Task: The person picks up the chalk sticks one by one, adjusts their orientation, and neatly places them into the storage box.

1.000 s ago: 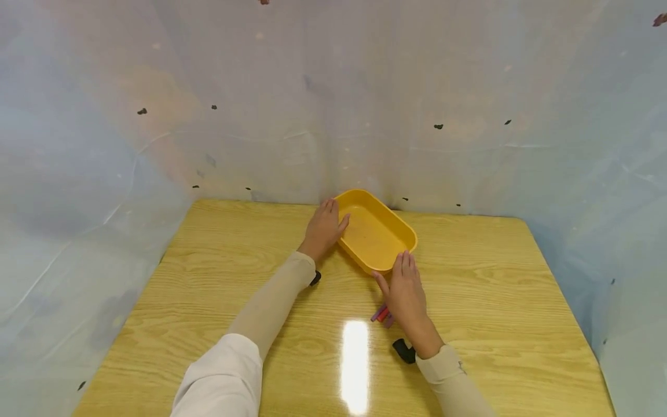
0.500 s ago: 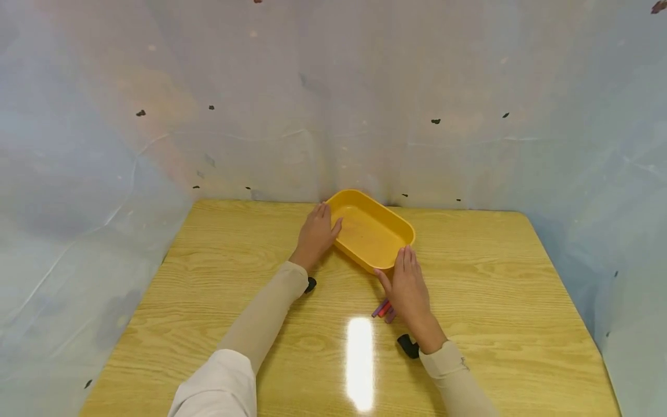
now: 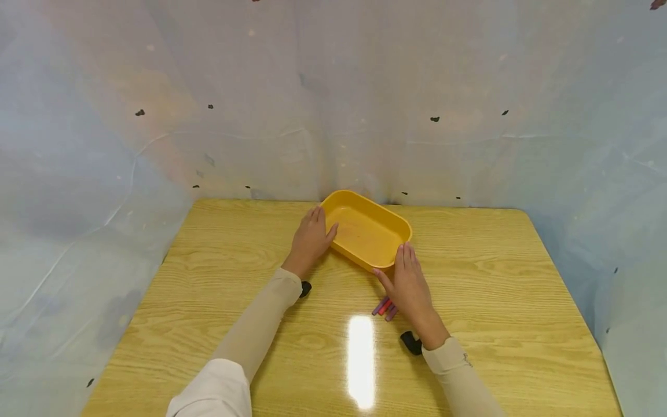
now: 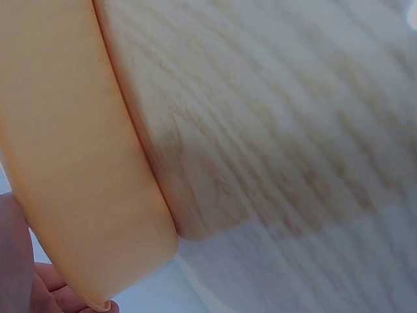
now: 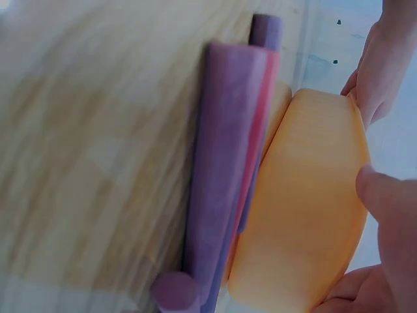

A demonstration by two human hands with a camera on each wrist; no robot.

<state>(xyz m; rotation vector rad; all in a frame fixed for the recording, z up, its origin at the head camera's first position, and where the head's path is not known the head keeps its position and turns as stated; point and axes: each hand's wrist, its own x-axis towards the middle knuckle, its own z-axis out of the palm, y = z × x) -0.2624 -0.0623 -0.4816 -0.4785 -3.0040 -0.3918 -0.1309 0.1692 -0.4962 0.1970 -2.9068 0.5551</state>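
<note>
A shallow yellow plastic tray with rounded corners lies at a slant near the table's back edge. My left hand grips its left end, the thumb over the rim; in the left wrist view the fingers show at the rim of the orange-looking tray. My right hand holds the near right corner, thumb on the near rim and fingers along the right end. Purple and red sticks lie on the table, partly hidden by the right hand; in the right wrist view these sticks look faceted.
The wood-grain table ends at the back against a pale sheet with dark spots, which also hangs on both sides. Black wrist devices sit under both wrists. A bright light reflection lies on the tabletop.
The tray has turned a little counter-clockwise and shifted slightly left, its right end now farther back. My left hand moved left and toward me with it; the right hand moved slightly forward.
</note>
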